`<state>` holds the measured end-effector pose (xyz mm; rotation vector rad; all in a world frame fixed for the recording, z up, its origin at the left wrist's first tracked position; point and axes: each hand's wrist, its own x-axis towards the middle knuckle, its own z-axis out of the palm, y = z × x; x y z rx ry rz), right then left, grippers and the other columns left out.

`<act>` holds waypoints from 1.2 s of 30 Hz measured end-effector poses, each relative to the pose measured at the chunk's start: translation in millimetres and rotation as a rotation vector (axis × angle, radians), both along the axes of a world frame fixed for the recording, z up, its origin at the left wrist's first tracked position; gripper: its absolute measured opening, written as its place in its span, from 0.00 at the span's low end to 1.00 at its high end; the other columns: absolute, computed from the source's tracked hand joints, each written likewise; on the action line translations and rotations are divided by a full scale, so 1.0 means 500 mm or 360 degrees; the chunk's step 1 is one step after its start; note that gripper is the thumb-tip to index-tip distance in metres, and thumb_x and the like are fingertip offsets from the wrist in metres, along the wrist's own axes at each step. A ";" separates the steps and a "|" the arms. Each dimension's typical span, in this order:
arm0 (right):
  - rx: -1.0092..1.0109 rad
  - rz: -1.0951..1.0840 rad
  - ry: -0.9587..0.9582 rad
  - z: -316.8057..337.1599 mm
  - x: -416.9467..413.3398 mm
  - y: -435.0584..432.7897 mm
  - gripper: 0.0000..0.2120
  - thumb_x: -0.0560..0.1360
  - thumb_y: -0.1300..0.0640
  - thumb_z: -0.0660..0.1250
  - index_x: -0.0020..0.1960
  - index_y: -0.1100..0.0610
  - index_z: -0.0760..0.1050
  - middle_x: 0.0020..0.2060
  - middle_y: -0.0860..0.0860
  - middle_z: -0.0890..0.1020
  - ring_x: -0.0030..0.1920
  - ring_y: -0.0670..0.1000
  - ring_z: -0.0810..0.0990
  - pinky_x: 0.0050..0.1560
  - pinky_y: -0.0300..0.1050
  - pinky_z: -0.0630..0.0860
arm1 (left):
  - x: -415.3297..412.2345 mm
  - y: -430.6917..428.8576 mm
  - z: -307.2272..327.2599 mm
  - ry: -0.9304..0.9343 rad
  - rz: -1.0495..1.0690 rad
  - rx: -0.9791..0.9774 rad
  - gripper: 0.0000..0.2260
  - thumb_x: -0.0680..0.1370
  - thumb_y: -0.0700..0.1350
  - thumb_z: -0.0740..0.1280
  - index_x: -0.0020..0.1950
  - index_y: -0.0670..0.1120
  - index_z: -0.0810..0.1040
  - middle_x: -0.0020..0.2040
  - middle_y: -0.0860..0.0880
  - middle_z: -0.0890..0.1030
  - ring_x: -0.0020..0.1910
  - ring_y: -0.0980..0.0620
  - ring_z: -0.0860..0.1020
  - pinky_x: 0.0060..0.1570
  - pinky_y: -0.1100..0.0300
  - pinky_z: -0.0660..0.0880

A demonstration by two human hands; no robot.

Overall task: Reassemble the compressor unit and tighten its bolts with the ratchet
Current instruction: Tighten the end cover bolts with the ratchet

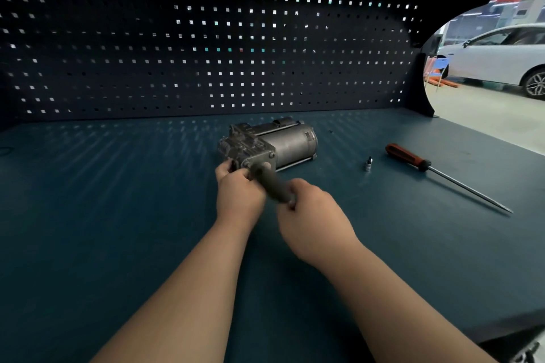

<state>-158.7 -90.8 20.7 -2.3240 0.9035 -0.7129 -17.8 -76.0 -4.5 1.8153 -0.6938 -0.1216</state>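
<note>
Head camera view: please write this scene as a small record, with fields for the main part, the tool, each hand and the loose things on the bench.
Main part: grey metal compressor unit, lying on the dark blue bench top
Tool: dark-handled ratchet, head at the unit's near end
Left hand: grips near the ratchet's head
Right hand: grips the handle's end
Loose things: small silver socket; long screwdriver with red-and-black handle, both right of the unit
</note>
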 end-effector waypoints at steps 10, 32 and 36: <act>0.2477 0.0230 -0.0936 0.016 0.002 -0.008 0.14 0.79 0.55 0.57 0.39 0.59 0.73 0.24 0.48 0.70 0.16 0.44 0.56 0.15 0.33 0.52 | -0.003 0.012 0.001 -0.0066 0.0023 0.0035 0.18 0.78 0.57 0.64 0.31 0.49 0.74 0.73 0.50 0.59 0.45 0.59 0.69 0.43 0.71 0.59; -0.0487 -0.0059 0.0210 -0.032 0.007 0.035 0.07 0.79 0.51 0.55 0.56 0.50 0.66 0.41 0.45 0.69 0.39 0.53 0.72 0.32 0.45 0.62 | 0.008 0.003 -0.007 -0.0039 0.0065 -0.0004 0.16 0.76 0.49 0.65 0.29 0.45 0.77 0.71 0.45 0.64 0.37 0.77 0.66 0.37 0.70 0.59; -0.0494 -0.0048 0.0115 -0.031 0.012 0.042 0.11 0.79 0.51 0.55 0.62 0.48 0.65 0.50 0.46 0.75 0.44 0.54 0.76 0.37 0.46 0.64 | 0.008 0.007 -0.007 -0.0028 0.0053 -0.0019 0.16 0.76 0.48 0.65 0.30 0.43 0.78 0.70 0.45 0.67 0.39 0.84 0.63 0.35 0.69 0.59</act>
